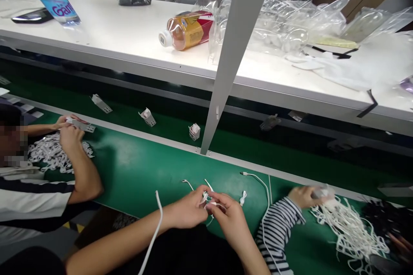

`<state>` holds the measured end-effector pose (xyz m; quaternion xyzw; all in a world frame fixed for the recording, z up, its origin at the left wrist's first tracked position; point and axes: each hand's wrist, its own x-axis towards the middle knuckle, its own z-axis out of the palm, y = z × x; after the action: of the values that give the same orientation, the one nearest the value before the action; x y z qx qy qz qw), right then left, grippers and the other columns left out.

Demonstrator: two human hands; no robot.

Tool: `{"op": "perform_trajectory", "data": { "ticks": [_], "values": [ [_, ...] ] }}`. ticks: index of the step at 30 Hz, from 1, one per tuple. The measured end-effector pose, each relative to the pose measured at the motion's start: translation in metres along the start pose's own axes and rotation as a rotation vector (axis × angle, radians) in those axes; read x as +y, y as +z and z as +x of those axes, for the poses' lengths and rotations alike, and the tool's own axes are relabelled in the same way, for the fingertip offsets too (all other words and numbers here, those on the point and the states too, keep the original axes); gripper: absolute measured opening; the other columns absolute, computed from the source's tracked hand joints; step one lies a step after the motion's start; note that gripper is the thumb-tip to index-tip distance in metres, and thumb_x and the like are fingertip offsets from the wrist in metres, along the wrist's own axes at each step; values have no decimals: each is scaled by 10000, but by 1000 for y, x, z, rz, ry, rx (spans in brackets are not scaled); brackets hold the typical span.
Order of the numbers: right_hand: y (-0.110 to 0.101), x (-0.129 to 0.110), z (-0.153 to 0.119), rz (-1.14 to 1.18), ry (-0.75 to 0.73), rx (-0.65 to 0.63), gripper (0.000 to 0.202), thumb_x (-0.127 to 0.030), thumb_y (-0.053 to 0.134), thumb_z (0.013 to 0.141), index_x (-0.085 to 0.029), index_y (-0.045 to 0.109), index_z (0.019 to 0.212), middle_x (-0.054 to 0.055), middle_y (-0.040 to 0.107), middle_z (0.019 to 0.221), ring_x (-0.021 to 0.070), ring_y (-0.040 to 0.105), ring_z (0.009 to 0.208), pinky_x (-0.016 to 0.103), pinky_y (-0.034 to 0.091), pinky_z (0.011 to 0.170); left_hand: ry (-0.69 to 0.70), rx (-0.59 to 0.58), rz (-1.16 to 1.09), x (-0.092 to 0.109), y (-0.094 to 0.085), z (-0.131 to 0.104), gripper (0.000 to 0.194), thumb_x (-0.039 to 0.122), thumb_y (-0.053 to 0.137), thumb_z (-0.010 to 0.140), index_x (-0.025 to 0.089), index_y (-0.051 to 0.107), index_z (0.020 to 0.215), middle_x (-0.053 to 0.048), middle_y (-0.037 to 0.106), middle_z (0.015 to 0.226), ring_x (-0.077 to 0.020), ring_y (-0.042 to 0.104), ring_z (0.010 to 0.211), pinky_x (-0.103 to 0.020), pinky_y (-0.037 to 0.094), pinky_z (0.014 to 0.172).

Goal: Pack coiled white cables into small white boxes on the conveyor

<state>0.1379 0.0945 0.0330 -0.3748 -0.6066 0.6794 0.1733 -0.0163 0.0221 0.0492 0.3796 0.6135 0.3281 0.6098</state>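
Observation:
My left hand [192, 208] and my right hand [226, 212] meet over the near edge of the green table [129, 167]. Both have their fingers closed on a thin white cable [205, 197], gathered in small loops between the fingertips. Ends of white cable stick out beyond my hands on the far side. A small bundled white cable [243, 198] lies on the table to the right of my right hand. Farther right, a long white cable [266, 197] runs toward the near edge. Another white cable [157, 219] passes over my left forearm.
At left, a person's hands [69, 131] hold a small box beside a white cable pile [53, 152]. A striped sleeve [280, 232] reaches toward more cables [351, 227]. A metal post [237, 43] rises ahead, by a white shelf [106, 30]. Small boxes [194, 132] stand beyond the rail.

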Motion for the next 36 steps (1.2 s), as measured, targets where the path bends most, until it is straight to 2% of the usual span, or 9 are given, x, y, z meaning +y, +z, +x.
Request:
{"op": "perform_trajectory", "data": {
  "ticks": [3, 5, 8, 12, 17, 21, 26, 31, 36],
  "values": [
    [4, 1, 0, 127, 107, -105, 418, -230, 716, 722, -228, 737, 1140, 13, 704, 768, 188, 665, 724, 317, 529, 723, 73, -173, 208, 9, 0, -3, 361, 46, 554, 589, 200, 543, 915, 34, 497, 722, -116, 434, 581, -223, 291, 478],
    [4, 2, 0, 194, 162, -54, 275, -275, 763, 683, -192, 776, 945, 25, 708, 723, 190, 667, 686, 311, 533, 691, 107, -212, 235, 12, -3, -3, 434, 39, 562, 613, 195, 588, 1017, 21, 532, 746, -130, 469, 603, -223, 323, 491],
    [-4, 5, 0, 214, 191, 54, 246, -375, 830, 644, -171, 761, 762, 35, 692, 674, 173, 639, 627, 281, 509, 618, 139, -131, 216, 14, -8, -4, 466, 182, 594, 804, 205, 566, 1269, -30, 620, 895, -172, 575, 739, -249, 445, 631],
    [-12, 4, 1, 166, 190, 121, 350, -474, 854, 634, -160, 753, 754, 37, 673, 627, 165, 612, 604, 280, 498, 602, 301, -35, 411, 11, -8, -5, 299, 305, 435, 988, 221, 718, 1039, -69, 620, 1044, -192, 593, 939, -279, 457, 826],
    [-6, -2, 3, 191, 215, 170, 367, -487, 856, 609, -163, 769, 756, 58, 685, 624, 173, 605, 593, 293, 497, 588, 272, 167, 649, 7, 1, -2, 331, 326, 455, 988, 198, 751, 914, -76, 592, 981, -181, 557, 830, -271, 422, 720],
    [-2, 3, 4, 192, 100, 183, 217, -401, 849, 667, -204, 798, 742, 43, 695, 792, 135, 576, 655, 266, 491, 622, 226, 165, 390, 8, 1, 4, 329, 297, 498, 957, 167, 726, 758, -22, 572, 683, -142, 528, 654, -246, 387, 627],
    [1, 14, 6, 435, 211, 223, 282, -419, 865, 676, -227, 815, 876, 64, 725, 1041, 167, 650, 796, 289, 560, 703, 103, 123, -224, -3, 4, 14, 382, 486, 581, 912, 152, 760, 959, -44, 660, 808, -156, 592, 701, -238, 475, 610],
    [10, 18, 16, 641, 401, 201, 366, -449, 920, 588, -252, 819, 880, 92, 756, 1089, 279, 702, 1041, 387, 586, 936, 247, 387, -124, -24, 16, 17, 351, 441, 551, 962, 193, 796, 1005, -38, 577, 810, -159, 549, 789, -285, 471, 765],
    [14, 23, 32, 717, 561, 271, 489, -338, 1003, 394, -178, 805, 812, 58, 785, 845, 115, 711, 705, 132, 595, 667, 283, 439, -17, -48, -12, 37, 343, 305, 607, 915, 257, 710, 1239, -29, 539, 904, -154, 558, 851, -291, 491, 827]
  ]
}}
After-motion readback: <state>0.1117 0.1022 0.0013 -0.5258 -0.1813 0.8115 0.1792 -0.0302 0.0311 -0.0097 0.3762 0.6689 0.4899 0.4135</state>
